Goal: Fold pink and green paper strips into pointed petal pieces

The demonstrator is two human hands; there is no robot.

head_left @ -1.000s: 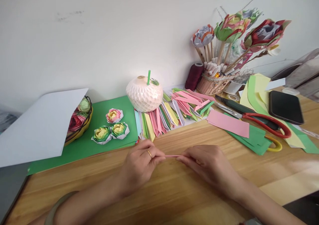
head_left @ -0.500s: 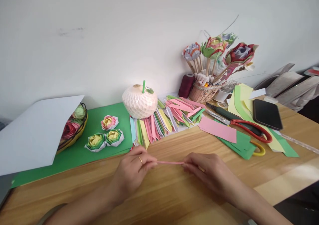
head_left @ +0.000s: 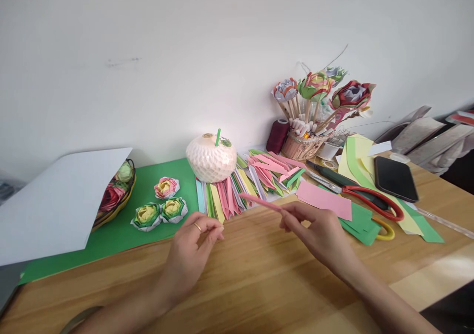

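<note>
A folded pink paper strip (head_left: 261,202) is pinched at one end between the thumb and fingers of my right hand (head_left: 313,225). Its free end points left, toward the pile of folded paper strips (head_left: 255,173) in pink, green, yellow and white. My left hand (head_left: 196,240), with a ring on one finger, is apart from the strip. Its thumb and fingertips are pressed together with nothing visible in them. Close to my right hand lie pink paper rectangles (head_left: 324,201) and green paper pieces (head_left: 359,224).
Three folded paper flowers (head_left: 166,188) sit on green sheets (head_left: 148,168). A white ridged pot (head_left: 211,161) stands at the back. Red-handled scissors (head_left: 392,204), a black phone (head_left: 396,178), a maroon thread spool (head_left: 277,136) and a flower basket (head_left: 301,146) are to the right.
My left hand has let go of the pink strip and drawn slightly left. My right hand has lifted the strip, its free end now raised toward the paper pile.
</note>
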